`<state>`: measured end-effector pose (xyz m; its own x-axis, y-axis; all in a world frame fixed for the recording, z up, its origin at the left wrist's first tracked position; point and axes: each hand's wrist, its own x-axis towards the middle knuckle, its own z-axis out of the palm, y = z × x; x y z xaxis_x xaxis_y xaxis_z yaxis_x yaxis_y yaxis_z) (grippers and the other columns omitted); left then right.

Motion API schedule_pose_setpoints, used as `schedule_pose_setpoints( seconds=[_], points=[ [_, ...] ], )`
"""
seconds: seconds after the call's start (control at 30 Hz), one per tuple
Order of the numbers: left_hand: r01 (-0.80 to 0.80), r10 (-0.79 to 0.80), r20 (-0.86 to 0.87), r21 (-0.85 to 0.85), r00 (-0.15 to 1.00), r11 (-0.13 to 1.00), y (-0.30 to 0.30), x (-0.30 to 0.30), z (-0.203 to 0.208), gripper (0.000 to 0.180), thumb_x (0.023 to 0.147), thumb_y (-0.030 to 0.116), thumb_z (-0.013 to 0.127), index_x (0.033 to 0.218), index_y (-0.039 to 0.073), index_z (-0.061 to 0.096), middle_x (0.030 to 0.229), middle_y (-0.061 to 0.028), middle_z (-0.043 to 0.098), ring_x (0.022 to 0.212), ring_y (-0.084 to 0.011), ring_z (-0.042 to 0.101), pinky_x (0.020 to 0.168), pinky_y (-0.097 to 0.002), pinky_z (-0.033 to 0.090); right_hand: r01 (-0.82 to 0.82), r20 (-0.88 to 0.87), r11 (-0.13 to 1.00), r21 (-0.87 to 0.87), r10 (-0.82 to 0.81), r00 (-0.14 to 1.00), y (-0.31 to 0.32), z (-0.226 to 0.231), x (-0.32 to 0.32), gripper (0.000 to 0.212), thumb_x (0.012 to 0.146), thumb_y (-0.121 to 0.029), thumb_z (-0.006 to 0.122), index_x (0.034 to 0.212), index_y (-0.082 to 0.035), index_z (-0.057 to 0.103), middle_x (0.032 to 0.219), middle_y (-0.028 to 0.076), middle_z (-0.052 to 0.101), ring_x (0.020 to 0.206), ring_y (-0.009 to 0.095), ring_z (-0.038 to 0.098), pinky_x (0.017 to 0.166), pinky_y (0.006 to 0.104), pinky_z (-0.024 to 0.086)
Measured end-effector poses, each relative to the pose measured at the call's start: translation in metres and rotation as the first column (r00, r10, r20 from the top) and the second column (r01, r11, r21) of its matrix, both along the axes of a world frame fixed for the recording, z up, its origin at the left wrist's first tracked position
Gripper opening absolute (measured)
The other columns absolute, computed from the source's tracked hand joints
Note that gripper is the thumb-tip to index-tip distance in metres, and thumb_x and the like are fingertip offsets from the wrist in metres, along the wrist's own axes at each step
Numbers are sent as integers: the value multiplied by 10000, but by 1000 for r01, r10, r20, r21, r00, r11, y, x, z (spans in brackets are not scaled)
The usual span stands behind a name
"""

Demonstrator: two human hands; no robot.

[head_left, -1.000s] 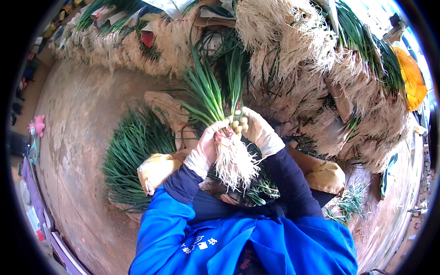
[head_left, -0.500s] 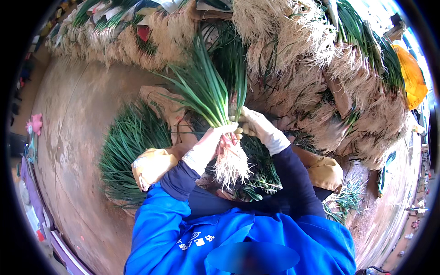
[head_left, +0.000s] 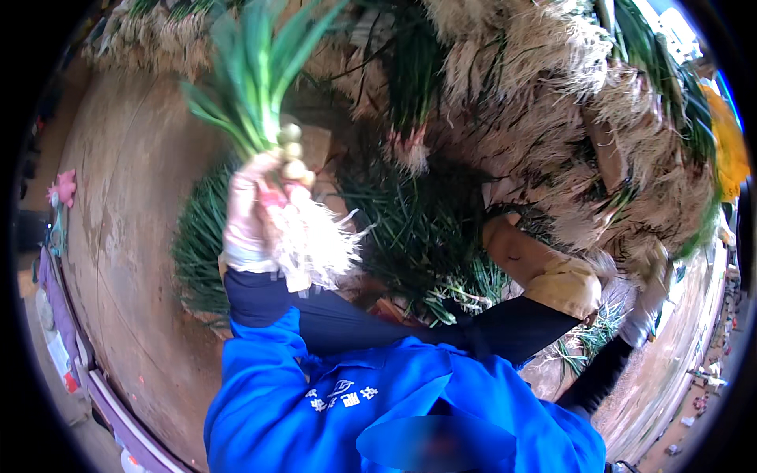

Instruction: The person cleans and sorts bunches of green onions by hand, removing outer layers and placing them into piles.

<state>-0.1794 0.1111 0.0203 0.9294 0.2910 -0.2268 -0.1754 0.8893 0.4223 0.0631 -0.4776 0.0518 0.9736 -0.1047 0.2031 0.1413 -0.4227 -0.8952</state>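
Observation:
My left hand (head_left: 251, 201), in a pale glove, grips a bunch of green garlic (head_left: 259, 87) around its reddish stem bases. The flat green leaves fan upward, and pale stringy roots (head_left: 319, 236) hang below the fist. Far to the right, my gloved right hand (head_left: 650, 296) reaches out past my knee, close to the edge of the root pile. Motion smears its fingers, and green blurred leaves (head_left: 700, 232) lie just beyond them; whether it holds them I cannot tell. In front of me, loose green garlic (head_left: 418, 229) lies on the ground between my legs.
A large heap of green garlic with roots facing me (head_left: 528, 134) fills the far right. One separate bunch (head_left: 410, 87) lies against it. Another leafy pile (head_left: 193, 244) sits by my left leg. A yellow sack (head_left: 721, 142) stands at the far right edge.
My left hand has carried the bunch up and to the left. My right hand has let go of it and swung far out to the right.

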Motion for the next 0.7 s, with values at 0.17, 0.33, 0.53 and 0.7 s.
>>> schedule_pose_setpoints(
  seconds=[0.17, 0.33, 0.53, 0.7],
  points=[
    [-39, -3, 320, 126, 947, 991, 33, -23, 16, 338, 932, 183, 527, 1214, -1, 505, 699, 32, 358, 632, -92, 378, 673, -276, 372, 14, 41, 101, -995, 273, 961, -220, -51, 37, 404, 895, -200, 546, 1270, -53, 517, 1204, 146, 571, 1079, 244, 530, 871, 344, 464],
    [-139, 88, 248, 197, 965, 971, 27, -22, 3, 306, 935, 200, 524, 1186, 25, 534, 693, 33, 399, 604, -93, 392, 640, -287, 372, -740, -327, 539, -402, 671, 666, 251, -53, -28, 379, 895, -172, 535, 1256, -59, 542, 1207, 119, 589, 1074, 188, 577, 909, 293, 460],
    [-108, 113, -6, 245, 994, 963, 15, 9, -6, 263, 895, 180, 564, 1123, 52, 535, 655, 30, 418, 554, -91, 411, 625, -283, 388, -919, -560, 115, -376, 763, 324, 459, -308, -31, 707, 820, -301, 595, 1376, 35, 317, 1318, 257, 452, 1225, 337, 452, 1003, 370, 375],
    [-68, 169, -319, 304, 933, 950, 3, 25, -16, 219, 871, 186, 589, 1044, 62, 540, 649, -1, 461, 531, -125, 449, 597, -324, 429, -783, -557, -129, -608, 773, 305, 464, -370, -84, 449, 826, -149, 527, 1248, 0, 480, 1062, 186, 611, 918, 321, 630, 784, 393, 506]
  ],
)
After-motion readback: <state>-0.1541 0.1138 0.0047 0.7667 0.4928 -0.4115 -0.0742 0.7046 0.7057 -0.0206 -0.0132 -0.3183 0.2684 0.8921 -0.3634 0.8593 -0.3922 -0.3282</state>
